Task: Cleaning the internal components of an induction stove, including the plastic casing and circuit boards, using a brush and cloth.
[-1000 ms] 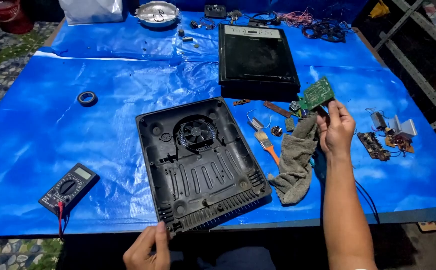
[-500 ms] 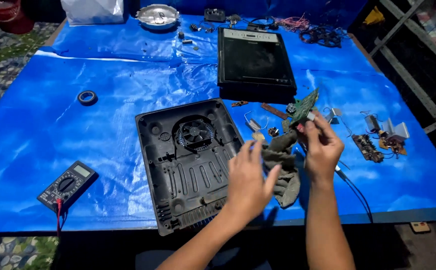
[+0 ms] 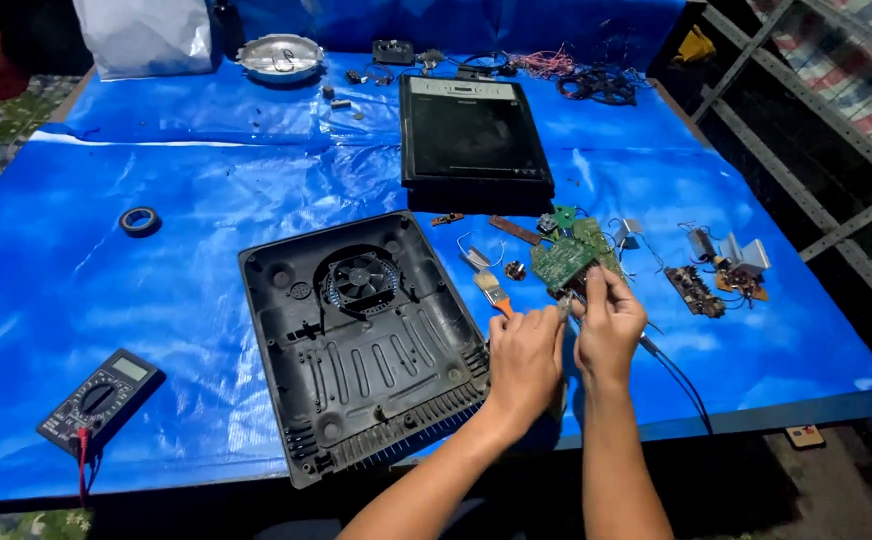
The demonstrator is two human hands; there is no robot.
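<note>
I have both hands close together over the near right part of the counter (image 3: pixel 206 160), which is covered by a blue plastic sheet. My right hand (image 3: pixel 611 325) holds the green circuit board (image 3: pixel 564 263) by its lower edge, its fingers (image 3: pixel 596 285) pinched shut on it, so the board stands tilted just above the sheet. My left hand (image 3: pixel 524 362) sits right beside it, fingers curled in toward the same edge of the board; I cannot tell whether they grip anything. A thin black cable (image 3: pixel 678 378) runs from under my right hand toward the near edge of the counter. Just left of my hands lies the black plastic housing shell with a round fan (image 3: pixel 361 340), inner side up. A small brush with an orange handle (image 3: pixel 491 290) rests between that shell and the board. Farther back lies the black glass-topped cooker panel (image 3: pixel 473 140). A black multimeter (image 3: pixel 101 398) lies at the near left corner, well apart.
</note>
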